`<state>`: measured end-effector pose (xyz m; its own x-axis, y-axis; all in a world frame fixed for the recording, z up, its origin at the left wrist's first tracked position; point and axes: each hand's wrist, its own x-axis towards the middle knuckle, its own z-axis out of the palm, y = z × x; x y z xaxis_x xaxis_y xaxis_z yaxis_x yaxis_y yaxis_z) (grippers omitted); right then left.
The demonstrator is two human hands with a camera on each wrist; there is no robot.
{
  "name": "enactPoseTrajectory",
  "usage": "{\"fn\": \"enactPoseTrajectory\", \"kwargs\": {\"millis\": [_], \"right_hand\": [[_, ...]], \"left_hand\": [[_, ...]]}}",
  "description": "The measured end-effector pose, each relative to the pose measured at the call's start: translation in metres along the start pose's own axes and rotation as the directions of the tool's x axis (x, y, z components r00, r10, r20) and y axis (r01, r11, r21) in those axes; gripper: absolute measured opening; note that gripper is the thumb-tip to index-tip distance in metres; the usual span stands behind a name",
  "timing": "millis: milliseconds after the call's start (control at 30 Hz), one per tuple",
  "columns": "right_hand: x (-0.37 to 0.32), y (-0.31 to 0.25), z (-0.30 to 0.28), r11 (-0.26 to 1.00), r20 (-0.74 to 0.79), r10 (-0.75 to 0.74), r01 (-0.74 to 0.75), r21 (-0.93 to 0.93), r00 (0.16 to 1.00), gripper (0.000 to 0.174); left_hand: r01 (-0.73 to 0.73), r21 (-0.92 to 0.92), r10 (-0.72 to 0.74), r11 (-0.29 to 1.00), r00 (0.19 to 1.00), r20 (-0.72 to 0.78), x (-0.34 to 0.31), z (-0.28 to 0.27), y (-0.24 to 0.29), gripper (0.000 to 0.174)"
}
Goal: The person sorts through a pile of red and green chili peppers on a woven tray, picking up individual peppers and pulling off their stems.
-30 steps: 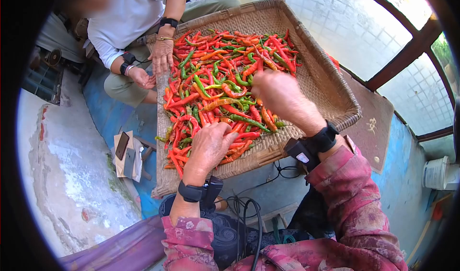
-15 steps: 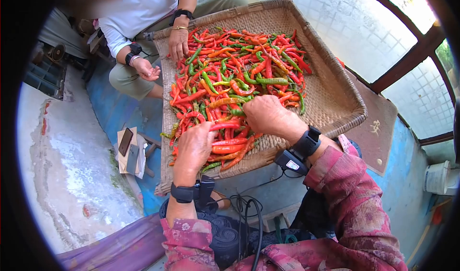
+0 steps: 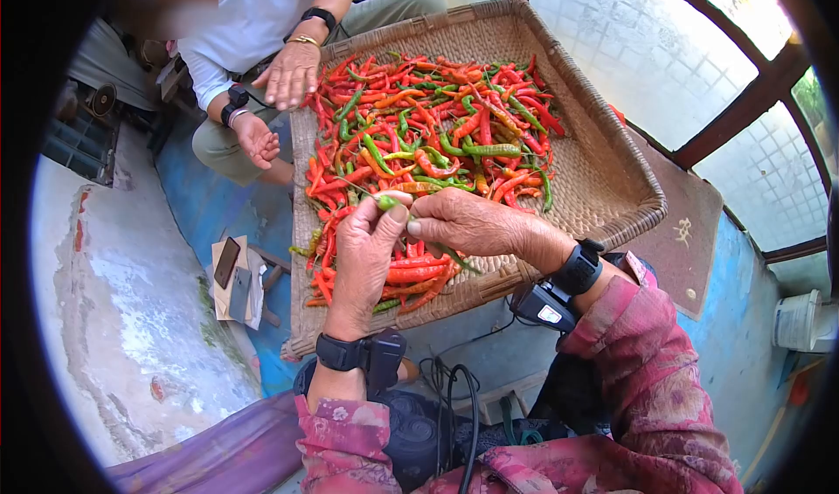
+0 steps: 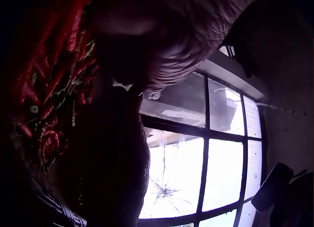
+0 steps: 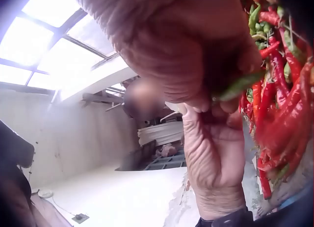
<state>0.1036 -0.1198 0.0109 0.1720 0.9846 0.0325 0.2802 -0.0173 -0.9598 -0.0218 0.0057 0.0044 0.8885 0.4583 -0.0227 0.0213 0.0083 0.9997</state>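
Both hands meet above the near part of a heap of red, orange and green chili peppers point(image 3: 428, 136) in a woven basket point(image 3: 603, 162). The left hand point(image 3: 364, 254) pinches a green pepper point(image 3: 387, 202) between thumb and fingers. Close against it, the right hand point(image 3: 476, 223) curls its fingers round a green pepper, whose tip point(image 3: 459, 258) shows below the palm. In the right wrist view a green pepper point(image 5: 239, 85) sticks out from the right hand point(image 5: 171, 45), with the left hand point(image 5: 216, 148) touching it. The left wrist view is dark and hides the fingertips.
Across the basket sits another person in a white top point(image 3: 240, 31), one hand point(image 3: 290, 75) over the basket's left edge, the other point(image 3: 256, 139) beside it. Phones point(image 3: 226, 262) lie on a small stand at left. Black cables point(image 3: 450, 398) hang below the basket; a white bucket point(image 3: 795, 317) stands at right.
The right hand went from the middle of the heap to the left hand; a red pepper is gone from the left hand and green ones are now held. The other person's hand lifted off the peppers.
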Motion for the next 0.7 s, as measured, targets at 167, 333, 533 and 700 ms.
{"fn": "enactPoseTrajectory", "kwargs": {"millis": [167, 333, 533, 700], "right_hand": [[-0.001, 0.011, 0.000, 0.996, -0.051, 0.000, -0.005, -0.084, 0.999, 0.033], [-0.009, 0.017, -0.003, 0.923, -0.146, -0.018, -0.040, -0.382, 0.989, 0.024], [-0.019, 0.021, -0.048, 0.826, -0.549, -0.023, -0.294, -0.482, 0.836, 0.022], [-0.028, 0.025, -0.068, 0.543, -0.714, -0.370, -0.485, -0.686, 0.595, 0.016]], "left_hand": [[-0.158, 0.025, 0.159, 0.987, 0.957, -0.242, 0.014, 0.000, -0.005, 0.015], [-0.209, 0.117, 0.233, 0.971, 0.938, -0.258, 0.015, 0.002, -0.006, 0.020], [-0.179, 0.735, 0.273, 0.654, 0.962, -0.008, 0.015, -0.017, -0.013, 0.033], [-0.130, 0.971, 0.148, 0.202, 0.984, 0.101, 0.008, -0.025, -0.017, 0.030]]}}
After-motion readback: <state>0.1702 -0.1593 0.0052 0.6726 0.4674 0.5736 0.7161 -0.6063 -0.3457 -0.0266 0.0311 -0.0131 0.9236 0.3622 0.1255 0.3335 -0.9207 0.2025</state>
